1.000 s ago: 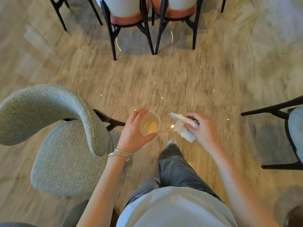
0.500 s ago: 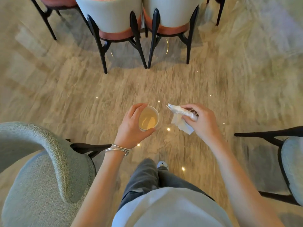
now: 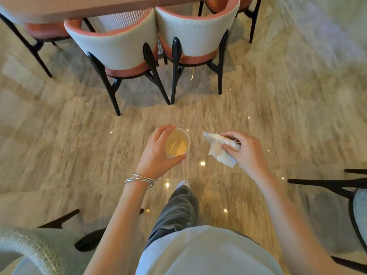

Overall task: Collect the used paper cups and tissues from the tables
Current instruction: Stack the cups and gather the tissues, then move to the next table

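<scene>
Stepped forward, drawing the cream-backed chairs [image 3: 119, 46] nearer the fingers [image 3: 168, 128], revealing a table edge [image 3: 79, 7] beyond, leaving the grey chair [image 3: 25, 249] behind.

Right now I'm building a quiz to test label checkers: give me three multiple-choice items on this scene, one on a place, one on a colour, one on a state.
1. Where is the cup?
A) on a chair
B) in the left hand
C) on the floor

2. What colour is the tissue?
A) white
B) blue
C) black

3. What state is the cup in?
A) crushed flat
B) empty
C) upright, holding liquid

Answers: B, the left hand's fingers curl round it; A, it shows white where the right hand pinches it; C, yellowish liquid lies level inside the round rim.
</scene>
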Demonstrator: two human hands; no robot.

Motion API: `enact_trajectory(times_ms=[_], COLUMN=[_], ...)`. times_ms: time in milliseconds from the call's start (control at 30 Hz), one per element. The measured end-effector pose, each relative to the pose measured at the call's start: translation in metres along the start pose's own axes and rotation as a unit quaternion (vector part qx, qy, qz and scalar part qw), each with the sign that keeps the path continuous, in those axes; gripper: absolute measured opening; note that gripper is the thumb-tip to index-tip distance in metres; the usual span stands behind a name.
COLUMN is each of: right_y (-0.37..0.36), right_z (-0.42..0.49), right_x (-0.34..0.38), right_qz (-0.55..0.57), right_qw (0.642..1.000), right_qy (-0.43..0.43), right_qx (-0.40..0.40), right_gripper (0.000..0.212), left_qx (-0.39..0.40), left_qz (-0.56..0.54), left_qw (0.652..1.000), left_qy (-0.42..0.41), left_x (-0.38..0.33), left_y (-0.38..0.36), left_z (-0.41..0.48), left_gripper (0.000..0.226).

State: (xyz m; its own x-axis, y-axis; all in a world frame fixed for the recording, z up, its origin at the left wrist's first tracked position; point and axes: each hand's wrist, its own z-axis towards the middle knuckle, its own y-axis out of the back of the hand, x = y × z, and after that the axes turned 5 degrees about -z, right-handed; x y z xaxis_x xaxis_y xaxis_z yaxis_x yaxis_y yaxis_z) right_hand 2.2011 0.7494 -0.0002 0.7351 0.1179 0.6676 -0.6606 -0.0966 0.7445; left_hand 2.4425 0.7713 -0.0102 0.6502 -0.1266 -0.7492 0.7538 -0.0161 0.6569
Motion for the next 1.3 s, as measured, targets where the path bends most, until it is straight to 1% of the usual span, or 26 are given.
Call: enact_trajectory(times_ms=[233, 467, 633, 767, 900, 1067, 1200, 1300], right_y=[0.01, 0.009, 0.021, 0.049, 0.088, 0.134, 0.158, 0.167], right_z=[0.089, 0.143, 0.192, 0.24, 0.296, 0.361, 0.395, 0.41], right_x=[0.014, -0.002, -0.032, -0.063, -0.092, -0.121, -0.144, -0.161], right_qz=[0.005, -0.005, -0.001, 0.005, -0.012, -0.006, -0.001, -0.007], right_qw=[0.999, 0.999, 1.0, 1.0, 1.0, 0.999, 0.999, 0.999], right_qy=[-0.003, -0.003, -0.012, -0.016, -0.005, 0.017, 0.027, 0.028], right_qx=[-0.05, -0.045, -0.026, -0.012, -0.015, -0.027, -0.027, -0.025], right_gripper=[0.029, 0.03, 0.029, 0.03, 0.031, 0.03, 0.029, 0.029], left_qx=[0.001, 0.023, 0.034, 0.031, 0.022, -0.003, -0.015, -0.008], left_qz=[0.013, 0.0, 0.001, -0.009, -0.001, 0.002, 0.001, -0.003], left_qw=[0.999, 0.999, 0.999, 0.999, 1.0, 1.0, 1.0, 1.0], left_qy=[-0.039, -0.037, -0.02, -0.013, -0.011, -0.017, -0.017, -0.01], left_x=[0.012, 0.022, 0.019, 0.005, -0.017, -0.044, -0.06, -0.064], left_y=[0.024, 0.018, -0.008, -0.035, -0.061, -0.089, -0.111, -0.125], left_z=[0.1, 0.157, 0.205, 0.258, 0.317, 0.385, 0.423, 0.444], left_gripper=[0.08, 0.08, 0.079, 0.08, 0.081, 0.081, 0.081, 0.082])
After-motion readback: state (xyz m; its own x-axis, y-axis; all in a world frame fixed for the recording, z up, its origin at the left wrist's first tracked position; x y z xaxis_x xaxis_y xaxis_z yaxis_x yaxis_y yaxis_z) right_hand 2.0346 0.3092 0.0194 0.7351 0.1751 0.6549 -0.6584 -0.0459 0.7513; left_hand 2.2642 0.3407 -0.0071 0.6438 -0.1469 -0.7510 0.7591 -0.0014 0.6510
